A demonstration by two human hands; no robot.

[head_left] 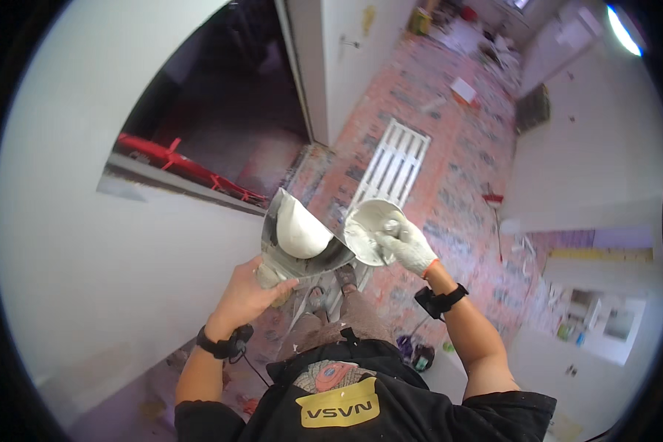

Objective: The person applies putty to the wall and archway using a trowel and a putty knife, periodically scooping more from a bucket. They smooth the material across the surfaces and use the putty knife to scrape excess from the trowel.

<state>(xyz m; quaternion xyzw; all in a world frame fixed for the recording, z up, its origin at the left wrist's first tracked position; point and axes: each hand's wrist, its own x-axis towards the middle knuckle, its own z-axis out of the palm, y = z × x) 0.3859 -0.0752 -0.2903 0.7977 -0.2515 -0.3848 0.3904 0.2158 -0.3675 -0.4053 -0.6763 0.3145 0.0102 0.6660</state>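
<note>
My left hand (248, 293) grips the lower left edge of a dark grey, curved plaster pan (270, 249). Inside the pan sits a smooth, rounded mound of white plaster (300, 230). My right hand (409, 244), in a whitish work glove with an orange cuff edge, closes on a round, disc-like tool (362, 230) smeared with white plaster. The disc is just right of the pan, its left edge close to the pan's right tip; whether they touch I cannot tell. Its handle, if any, is hidden by the glove.
A white slatted bench or platform (399, 158) stretches ahead below the disc. White wall (177, 254) rises at my left, with a dark opening (236, 96) edged by red strips. Debris (493, 48) lies at the far end of the stained, pinkish floor (449, 199).
</note>
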